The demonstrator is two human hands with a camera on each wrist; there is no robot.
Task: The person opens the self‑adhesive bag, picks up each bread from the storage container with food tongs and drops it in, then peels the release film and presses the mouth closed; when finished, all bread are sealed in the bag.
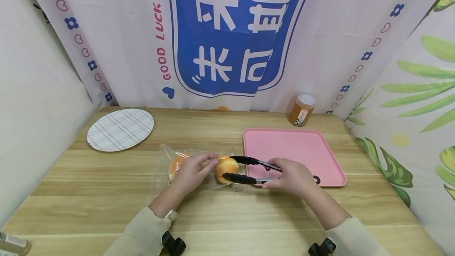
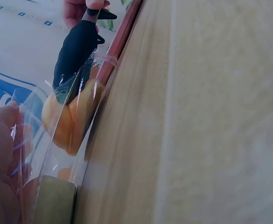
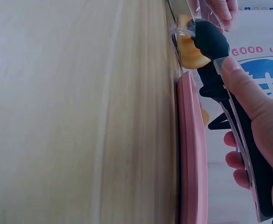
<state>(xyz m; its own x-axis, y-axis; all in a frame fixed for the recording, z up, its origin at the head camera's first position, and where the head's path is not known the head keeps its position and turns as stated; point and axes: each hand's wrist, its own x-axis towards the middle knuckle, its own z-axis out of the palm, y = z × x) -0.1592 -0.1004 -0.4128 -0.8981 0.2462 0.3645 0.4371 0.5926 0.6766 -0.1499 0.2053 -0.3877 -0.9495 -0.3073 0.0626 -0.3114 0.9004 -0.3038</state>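
My right hand [image 1: 293, 179] grips a pair of tongs [image 1: 245, 179] with black tips and metal arms. The tong tips lie on either side of a round golden bun [image 1: 226, 165] at the right end of a clear plastic bag [image 1: 160, 171]. Thumb and fingers of my left hand [image 1: 194, 171] pinch the bag's film beside that bun, as the left wrist view also shows at the bag [image 2: 38, 140]. A second bun [image 1: 175, 165] lies further left inside the bag, partly hidden by the left hand. In the right wrist view, the tongs [image 3: 212, 42] press against the bun [image 3: 191, 53].
A pink tray [image 1: 295, 141] lies to the right, partly beneath the tongs and right hand. Behind it stands a jar [image 1: 302, 110] with a white lid. A white checked plate [image 1: 121, 129] lies at the back left. Part of another jar [image 1: 14, 244] shows at the front left.
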